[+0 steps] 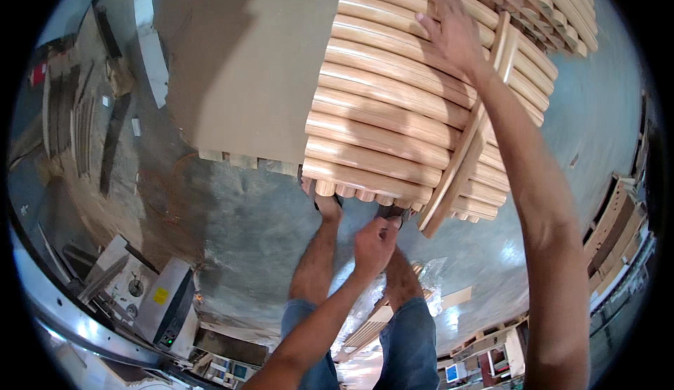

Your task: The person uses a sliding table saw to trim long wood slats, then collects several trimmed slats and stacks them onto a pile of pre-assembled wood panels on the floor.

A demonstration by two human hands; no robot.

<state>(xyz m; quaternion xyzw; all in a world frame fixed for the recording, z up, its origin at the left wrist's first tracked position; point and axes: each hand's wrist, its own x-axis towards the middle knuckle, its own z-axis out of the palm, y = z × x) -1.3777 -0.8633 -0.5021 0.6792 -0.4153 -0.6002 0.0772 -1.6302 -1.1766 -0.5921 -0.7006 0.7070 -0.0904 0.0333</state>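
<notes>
Reaching over a stack of glossy wooden rods [393, 102] with the right hand [453, 32], spread out, palm down, at the far part of the top layer; looks to be touching. Holding the left hand [375, 246] low, just off the near edge of the stack, curled inward; can't tell whether pinching anything. Find the rods packed side by side in layers, running roughly left to right, immediately right of a flat brown sheet [253, 74]. Note two loose strips [472, 134] lying slantwise across the top near the right end, poking past the near edge, alongside the right forearm. Spot a second rod stack [558, 4] beyond, at upper right. Also log a grey floor [562, 179], a white strip [149, 39] and wood scraps [77, 116] at left, a boxy machine [163, 302] at lower left, clear plastic wrap [435, 274] near the legs.
</notes>
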